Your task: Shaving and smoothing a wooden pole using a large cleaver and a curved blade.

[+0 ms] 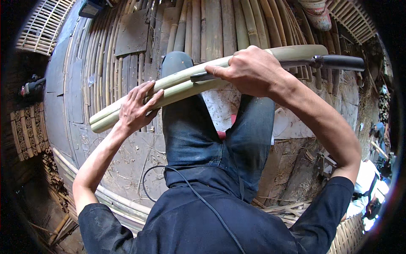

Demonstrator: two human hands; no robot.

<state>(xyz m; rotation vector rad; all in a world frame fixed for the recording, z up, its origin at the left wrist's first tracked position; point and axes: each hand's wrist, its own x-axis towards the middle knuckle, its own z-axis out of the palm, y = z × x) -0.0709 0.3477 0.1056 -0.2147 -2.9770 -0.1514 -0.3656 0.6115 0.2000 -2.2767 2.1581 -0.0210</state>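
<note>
A pale green bamboo pole (pixel 298 51) lies aslant across my thighs, its right end higher. Left of the knife it is parted lengthwise into two strips. A knife (pixel 204 77) with a dark blade and a long black handle rests along the pole, its blade in the split. My right hand (pixel 253 70) is closed round the knife's middle, against the pole; the handle sticks out to the right beyond my wrist. My left hand (pixel 138 105) wraps the pole near its left end, fingers over the top. The right palm is hidden.
Several bamboo poles (pixel 228 29) lie side by side on the floor ahead. A flat board (pixel 132 31) lies over them at the left. There is a white bucket (pixel 317 15) at the far right, and woven bamboo racks (pixel 42 25) stand at the edges. A dark cord (pixel 198 197) runs over my shirt.
</note>
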